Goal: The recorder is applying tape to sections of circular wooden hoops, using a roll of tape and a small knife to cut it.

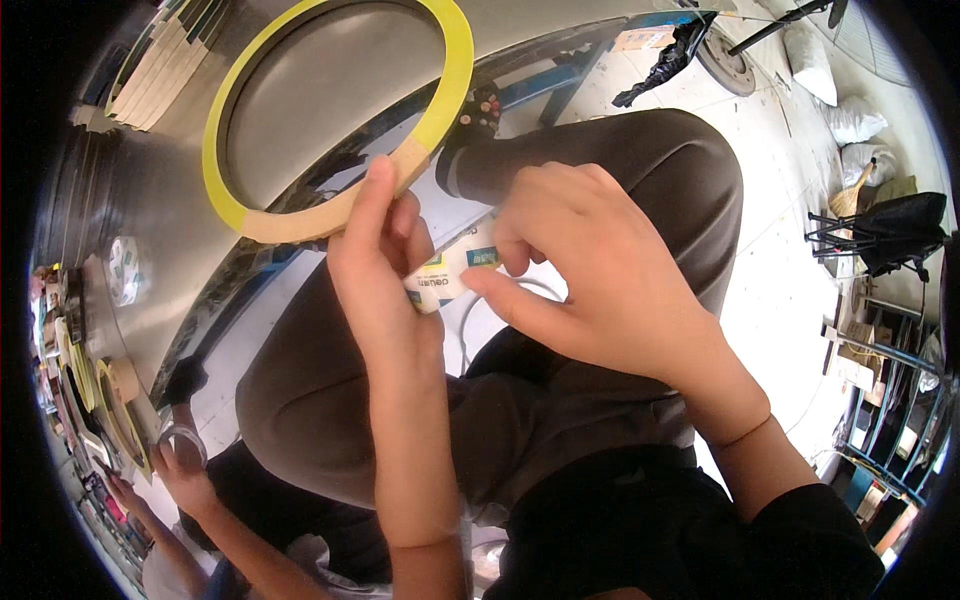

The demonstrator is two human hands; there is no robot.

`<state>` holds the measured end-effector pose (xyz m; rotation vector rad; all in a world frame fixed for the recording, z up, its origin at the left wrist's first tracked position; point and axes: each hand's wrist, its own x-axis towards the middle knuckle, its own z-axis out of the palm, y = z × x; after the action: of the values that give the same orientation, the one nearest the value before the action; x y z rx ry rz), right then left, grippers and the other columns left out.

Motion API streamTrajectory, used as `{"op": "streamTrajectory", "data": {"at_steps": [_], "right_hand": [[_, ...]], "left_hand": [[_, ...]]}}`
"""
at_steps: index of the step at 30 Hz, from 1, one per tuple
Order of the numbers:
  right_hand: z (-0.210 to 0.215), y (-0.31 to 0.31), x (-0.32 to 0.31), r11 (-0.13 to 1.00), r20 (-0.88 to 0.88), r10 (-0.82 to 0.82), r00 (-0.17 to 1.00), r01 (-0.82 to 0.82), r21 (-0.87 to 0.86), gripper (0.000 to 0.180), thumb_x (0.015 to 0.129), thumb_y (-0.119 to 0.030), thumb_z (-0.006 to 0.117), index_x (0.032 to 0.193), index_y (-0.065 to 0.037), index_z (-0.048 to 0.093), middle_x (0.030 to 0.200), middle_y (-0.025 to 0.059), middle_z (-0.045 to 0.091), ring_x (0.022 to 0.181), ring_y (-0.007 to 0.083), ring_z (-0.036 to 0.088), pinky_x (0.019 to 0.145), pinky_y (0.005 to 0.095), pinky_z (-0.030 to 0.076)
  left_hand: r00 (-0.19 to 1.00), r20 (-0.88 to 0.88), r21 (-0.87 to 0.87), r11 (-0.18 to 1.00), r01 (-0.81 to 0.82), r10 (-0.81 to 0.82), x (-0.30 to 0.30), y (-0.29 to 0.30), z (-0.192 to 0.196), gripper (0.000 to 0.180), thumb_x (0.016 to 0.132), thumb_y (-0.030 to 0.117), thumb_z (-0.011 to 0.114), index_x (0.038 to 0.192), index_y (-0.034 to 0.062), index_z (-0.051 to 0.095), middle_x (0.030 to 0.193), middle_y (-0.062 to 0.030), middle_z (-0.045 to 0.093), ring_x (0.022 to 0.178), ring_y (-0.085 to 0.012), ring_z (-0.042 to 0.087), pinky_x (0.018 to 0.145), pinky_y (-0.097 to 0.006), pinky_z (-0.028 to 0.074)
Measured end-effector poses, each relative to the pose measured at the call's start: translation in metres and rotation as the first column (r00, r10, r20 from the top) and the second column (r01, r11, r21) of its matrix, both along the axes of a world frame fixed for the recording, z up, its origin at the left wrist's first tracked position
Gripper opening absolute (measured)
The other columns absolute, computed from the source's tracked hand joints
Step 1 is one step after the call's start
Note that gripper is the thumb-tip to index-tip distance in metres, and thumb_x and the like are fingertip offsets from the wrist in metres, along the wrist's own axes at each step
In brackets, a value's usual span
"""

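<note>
Both forearms rise from the lower edge, and I see my left hand clenched on the tan stretch of a large yellow tape ring, thumb pressed up along its rim. Right hand is pinching a small printed label just beside the left palm. That label lies below the ring's gripped edge, long axis running left-right between both hands, right fingers nearer.

Bright daylight, floor overexposed at right, heavy fisheye bend w/ black rim.
</note>
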<state>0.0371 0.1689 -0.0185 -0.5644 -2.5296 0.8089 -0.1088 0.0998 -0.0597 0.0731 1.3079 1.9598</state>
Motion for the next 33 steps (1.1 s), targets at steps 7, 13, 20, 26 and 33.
{"op": "streamTrajectory", "data": {"at_steps": [7,13,20,26,33], "right_hand": [[-0.003,0.013,-0.006,0.977,-0.033,0.156,0.987,-0.15,0.149,0.018,0.084,-0.017,0.067,0.082,-0.004,0.054,0.079,0.0115,0.057,0.082,0.032,0.06,0.074,0.0431,0.044],[-0.016,0.037,0.007,0.922,-0.188,0.263,0.946,-0.304,-0.24,0.019,0.091,-0.017,0.065,0.08,-0.003,0.056,0.072,0.0079,0.055,0.069,0.0233,0.057,0.069,0.0347,0.048],[-0.01,0.072,-0.003,0.928,-0.32,0.362,0.876,-0.372,0.03,0.013,0.09,-0.007,0.065,0.102,-0.005,0.068,0.101,0.0067,0.064,0.097,0.0217,0.063,0.085,0.0332,0.052],[0.004,0.088,-0.032,0.613,-0.226,0.783,0.579,-0.78,0.126,0.023,0.084,-0.003,0.069,0.105,-0.011,0.076,0.116,0.0091,0.069,0.102,0.0268,0.067,0.081,0.0349,0.054],[0.015,0.097,-0.053,0.464,-0.178,0.868,0.464,-0.885,-0.044,0.018,0.085,-0.001,0.067,0.099,-0.009,0.075,0.116,0.0055,0.069,0.101,0.0262,0.067,0.079,0.0355,0.054]], "left_hand": [[1.0,-0.003,-0.036,0.999,-0.014,0.014,0.0,-0.003,0.001,0.022,0.093,0.025,0.069,0.082,0.0104,0.057,0.062,0.0044,0.044,0.048,-0.0045,0.031,0.045,-0.023,0.02],[0.999,0.019,-0.006,0.999,0.036,-0.036,-0.001,-0.005,0.007,0.023,0.094,0.025,0.068,0.079,0.0109,0.056,0.061,0.0039,0.045,0.047,-0.0046,0.033,0.045,-0.022,0.022],[0.997,0.057,-0.013,0.999,0.053,-0.052,-0.004,-0.005,0.006,0.022,0.093,0.024,0.069,0.08,0.0105,0.057,0.061,0.0038,0.045,0.046,-0.0043,0.034,0.044,-0.023,0.023],[0.993,0.115,-0.062,0.997,0.036,-0.029,-0.003,-0.005,0.013,0.02,0.093,0.024,0.069,0.082,0.0088,0.06,0.062,0.0043,0.045,0.048,-0.0048,0.036,0.046,-0.023,0.025],[0.976,0.213,-0.097,0.994,0.059,-0.037,-0.006,-0.013,0.005,0.021,0.092,0.025,0.07,0.082,0.0094,0.061,0.063,0.0055,0.045,0.051,-0.0045,0.038,0.047,-0.024,0.026]]}}
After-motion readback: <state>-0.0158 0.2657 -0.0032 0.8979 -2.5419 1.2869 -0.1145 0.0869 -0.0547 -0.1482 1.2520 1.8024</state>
